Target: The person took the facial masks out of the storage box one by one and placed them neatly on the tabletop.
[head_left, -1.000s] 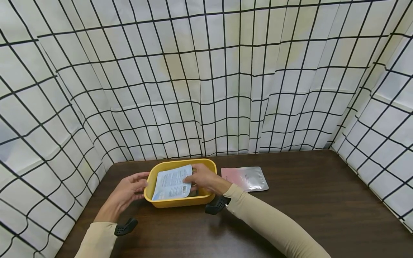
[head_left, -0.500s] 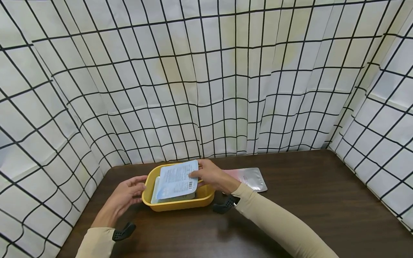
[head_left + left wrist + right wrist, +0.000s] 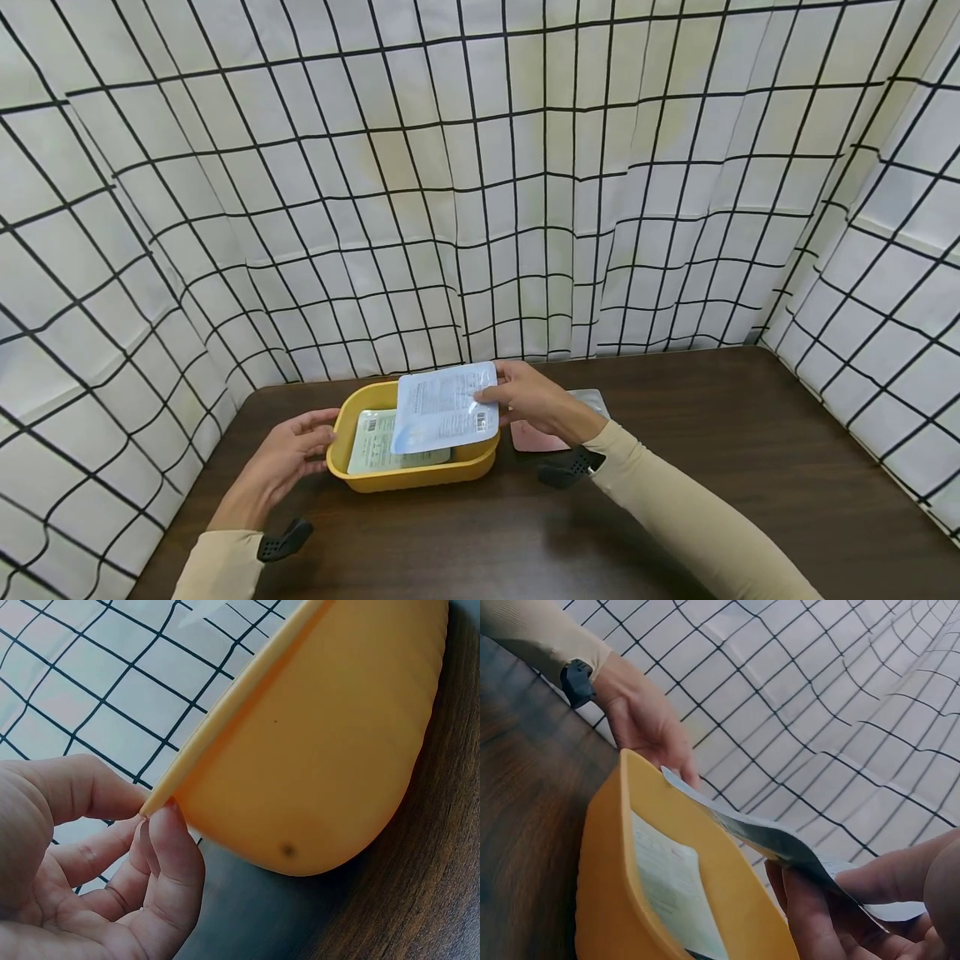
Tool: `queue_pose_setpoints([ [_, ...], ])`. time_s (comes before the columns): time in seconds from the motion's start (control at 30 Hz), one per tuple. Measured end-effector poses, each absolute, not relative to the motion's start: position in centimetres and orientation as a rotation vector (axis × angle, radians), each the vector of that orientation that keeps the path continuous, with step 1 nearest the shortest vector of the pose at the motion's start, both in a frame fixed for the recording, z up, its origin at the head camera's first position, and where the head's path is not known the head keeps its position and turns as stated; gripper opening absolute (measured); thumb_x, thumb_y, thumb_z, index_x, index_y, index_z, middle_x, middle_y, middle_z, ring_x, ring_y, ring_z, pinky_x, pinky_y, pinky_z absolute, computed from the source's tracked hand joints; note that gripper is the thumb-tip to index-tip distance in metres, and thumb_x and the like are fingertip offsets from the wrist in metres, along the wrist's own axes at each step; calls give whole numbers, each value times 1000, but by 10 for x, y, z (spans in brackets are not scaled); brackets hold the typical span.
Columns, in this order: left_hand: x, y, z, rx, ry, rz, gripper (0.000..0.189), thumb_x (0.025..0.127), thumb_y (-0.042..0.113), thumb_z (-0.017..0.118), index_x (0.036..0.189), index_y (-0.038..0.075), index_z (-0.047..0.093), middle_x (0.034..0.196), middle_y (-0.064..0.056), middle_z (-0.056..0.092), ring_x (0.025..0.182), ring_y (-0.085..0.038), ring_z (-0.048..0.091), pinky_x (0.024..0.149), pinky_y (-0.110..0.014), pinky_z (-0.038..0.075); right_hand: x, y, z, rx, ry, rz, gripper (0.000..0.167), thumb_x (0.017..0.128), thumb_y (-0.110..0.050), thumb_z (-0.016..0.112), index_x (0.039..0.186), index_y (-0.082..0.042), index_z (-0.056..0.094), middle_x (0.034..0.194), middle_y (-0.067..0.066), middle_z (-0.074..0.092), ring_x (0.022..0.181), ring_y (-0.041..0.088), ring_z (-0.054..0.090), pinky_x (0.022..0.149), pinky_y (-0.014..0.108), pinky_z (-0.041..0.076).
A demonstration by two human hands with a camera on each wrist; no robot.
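Brown table (image 3: 420,542) | blue packet (image 3: 438,408): long axis sideways, barcode (image 3: 482,422) rightward | right hand (image 3: 536,402): pinching packet's end | left hand (image 3: 296,448): pinching tray (image 3: 420,477) rim

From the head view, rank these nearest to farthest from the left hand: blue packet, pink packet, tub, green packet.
1. Tub: at the left hand, which pinches its rim.
2. Green packet: inside the tub, toward its left end.
3. Blue packet: over the tub, held by the right hand.
4. Pink packet: on the table, right of the tub.
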State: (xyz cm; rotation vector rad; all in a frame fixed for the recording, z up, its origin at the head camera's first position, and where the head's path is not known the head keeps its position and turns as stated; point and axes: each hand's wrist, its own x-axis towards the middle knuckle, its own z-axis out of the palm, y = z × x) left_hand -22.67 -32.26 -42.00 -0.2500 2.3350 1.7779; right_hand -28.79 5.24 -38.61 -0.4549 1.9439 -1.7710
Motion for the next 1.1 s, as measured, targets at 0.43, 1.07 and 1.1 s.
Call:
queue_pose_setpoints([
  [0.43,-226,-324,-420,-255,2330,1786,59,101,16,60,154,2,37,127,-13,61,96,-20,61,79,-33,57,-289,105,-381,-477,1869,-1825,41,97,-7,65,136,-1,56,117,16,70,94,30,73,77,45,61],
  [1.07,-226,-324,-421,-245,2321,1786,59,102,17,60,154,2,37,129,-13,60,96,-20,62,79,-33,57,-293,180,-391,-450,1858,-1809,51,102,-14,59,149,-2,43,123,11,69,102,26,71,82,41,59],
  [1.1,-226,-324,-420,-246,2319,1787,59,102,17,60,154,2,37,129,-14,59,96,-20,62,78,-33,57,-293,185,-392,-459,1850,-1812,53,102,-14,59,150,-2,41,123,11,68,102,25,70,83,41,59],
])
